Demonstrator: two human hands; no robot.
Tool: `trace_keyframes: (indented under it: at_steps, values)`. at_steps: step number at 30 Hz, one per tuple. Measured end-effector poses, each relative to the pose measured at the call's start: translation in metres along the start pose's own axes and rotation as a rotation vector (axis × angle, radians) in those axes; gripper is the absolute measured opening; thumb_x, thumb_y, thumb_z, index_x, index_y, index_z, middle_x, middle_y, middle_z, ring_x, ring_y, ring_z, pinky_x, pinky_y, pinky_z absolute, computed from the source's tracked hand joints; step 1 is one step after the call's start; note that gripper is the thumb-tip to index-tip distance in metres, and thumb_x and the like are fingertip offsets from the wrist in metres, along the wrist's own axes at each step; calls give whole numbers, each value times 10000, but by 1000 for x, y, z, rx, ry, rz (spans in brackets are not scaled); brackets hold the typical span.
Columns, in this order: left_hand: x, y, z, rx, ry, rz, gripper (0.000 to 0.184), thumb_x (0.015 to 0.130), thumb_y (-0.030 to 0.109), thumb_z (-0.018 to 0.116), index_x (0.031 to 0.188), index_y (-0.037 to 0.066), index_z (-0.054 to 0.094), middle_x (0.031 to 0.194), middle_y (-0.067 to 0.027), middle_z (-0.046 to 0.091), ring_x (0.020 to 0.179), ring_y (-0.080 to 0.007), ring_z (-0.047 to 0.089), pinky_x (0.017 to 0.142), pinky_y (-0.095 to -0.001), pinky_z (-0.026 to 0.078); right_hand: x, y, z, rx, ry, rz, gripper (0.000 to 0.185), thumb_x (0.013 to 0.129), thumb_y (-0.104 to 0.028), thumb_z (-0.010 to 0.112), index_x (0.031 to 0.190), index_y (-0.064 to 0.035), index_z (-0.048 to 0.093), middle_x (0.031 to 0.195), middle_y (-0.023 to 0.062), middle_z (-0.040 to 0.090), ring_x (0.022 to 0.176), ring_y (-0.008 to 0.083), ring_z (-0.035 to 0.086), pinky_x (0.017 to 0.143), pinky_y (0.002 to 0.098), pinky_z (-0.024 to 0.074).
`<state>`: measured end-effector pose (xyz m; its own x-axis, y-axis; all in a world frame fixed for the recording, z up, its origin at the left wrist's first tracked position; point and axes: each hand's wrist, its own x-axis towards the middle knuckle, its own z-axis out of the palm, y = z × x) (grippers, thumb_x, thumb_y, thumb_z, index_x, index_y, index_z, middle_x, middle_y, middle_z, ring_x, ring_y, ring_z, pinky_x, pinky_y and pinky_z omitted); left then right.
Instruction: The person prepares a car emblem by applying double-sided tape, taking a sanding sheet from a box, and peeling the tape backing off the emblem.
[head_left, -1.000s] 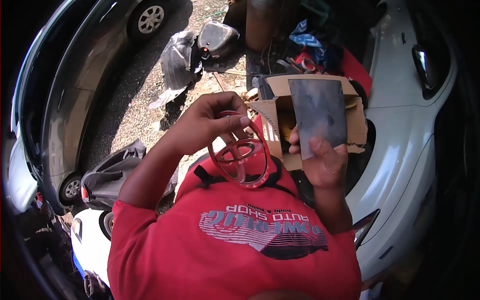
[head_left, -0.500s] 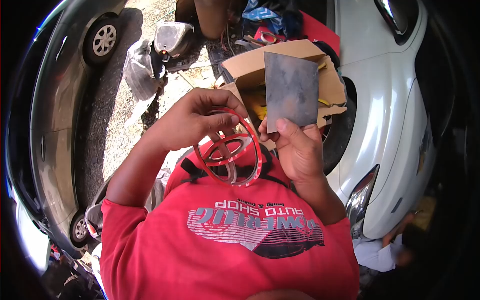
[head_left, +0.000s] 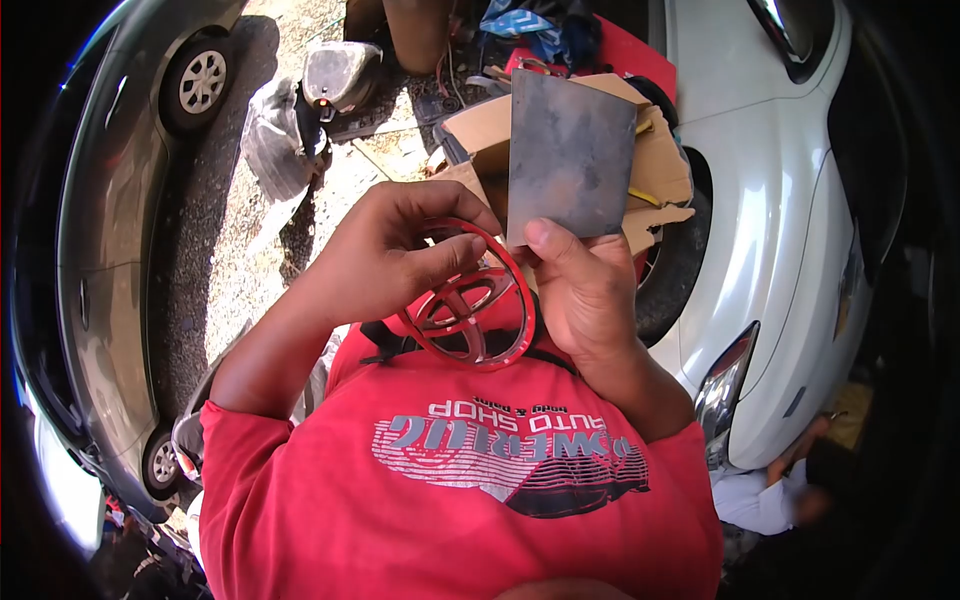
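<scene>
Pinched in my left hand (head_left: 400, 245) is the upper rim of an oval car emblem (head_left: 525, 330), with red edging and crossed inner loops. It hangs tilted in front of my red shirt, its back side apparently facing me. My right hand (head_left: 590, 290) grips the lower edge of a flat dark grey sheet (head_left: 572, 155), thumb on the near face and fingers behind. The sheet stands upright, above and to the right of the emblem. My right thumb is close to the emblem's rim, with a small gap between them.
Behind the sheet is an open cardboard box (head_left: 660, 170) with yellow items. A silver car (head_left: 770, 200) stands at right, a dark car (head_left: 110, 250) at left. Loose car parts (head_left: 280, 140) lie on the ground. At lower right is a person in a pale shirt (head_left: 755, 500).
The view has shifted, moving the surroundings left and up. My right hand has brought the grey sheet leftward, nearer my left hand. The emblem has turned slightly in my left hand.
</scene>
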<state>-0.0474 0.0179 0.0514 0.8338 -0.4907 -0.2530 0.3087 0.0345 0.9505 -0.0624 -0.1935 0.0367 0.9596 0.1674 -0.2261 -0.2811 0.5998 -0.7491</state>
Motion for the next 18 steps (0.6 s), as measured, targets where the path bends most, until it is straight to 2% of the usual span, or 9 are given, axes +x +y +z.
trace_keyframes:
  at_steps: [5, 15, 18]
  values:
    - [-6, 1, 1, 61, 49, 28, 168, 954, 11, 686, 1112, -47, 679, 952, -59, 726, 851, -100, 696, 749, -249, 580, 1, 4, 4, -4, 8, 67, 284, 919, 7, 702, 1190, -21, 620, 1055, 54, 682, 905, 125, 657, 813, 280, 559]
    - [-8, -1, -2, 67, 44, 56, 177, 927, 26, 733, 1082, -44, 686, 933, -56, 727, 857, -95, 691, 751, -254, 576, 1, 6, 6, -13, -8, 64, 282, 920, 9, 693, 1188, -19, 609, 1035, 56, 676, 880, 126, 654, 804, 272, 561]
    - [-7, -1, -1, 48, 77, 74, 123, 896, 23, 732, 1007, -29, 719, 888, -52, 733, 835, -91, 681, 725, -259, 567, 0, 5, 8, -6, 15, 75, 276, 920, 7, 692, 1183, -25, 614, 1031, 54, 674, 879, 124, 651, 805, 273, 553]
